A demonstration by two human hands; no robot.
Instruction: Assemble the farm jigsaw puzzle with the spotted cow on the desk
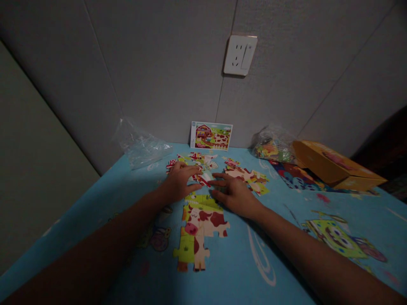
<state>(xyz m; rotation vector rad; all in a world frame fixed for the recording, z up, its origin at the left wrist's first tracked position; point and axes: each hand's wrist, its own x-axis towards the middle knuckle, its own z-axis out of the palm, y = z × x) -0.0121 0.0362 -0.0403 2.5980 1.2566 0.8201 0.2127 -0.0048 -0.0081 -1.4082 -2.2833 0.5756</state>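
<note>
Red-and-white puzzle pieces (206, 184) between left hand (178, 183), right hand (237, 195), both palm-down; grip unclear.

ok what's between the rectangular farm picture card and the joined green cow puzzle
In the head view, flat multicoloured puzzle pieces lie there, with the left hand and right hand extending in from either side.

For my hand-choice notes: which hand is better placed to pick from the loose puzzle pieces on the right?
Probably the right hand: it lies beside those puzzle pieces, while the left hand is farther away, beside the barn pieces.
</note>
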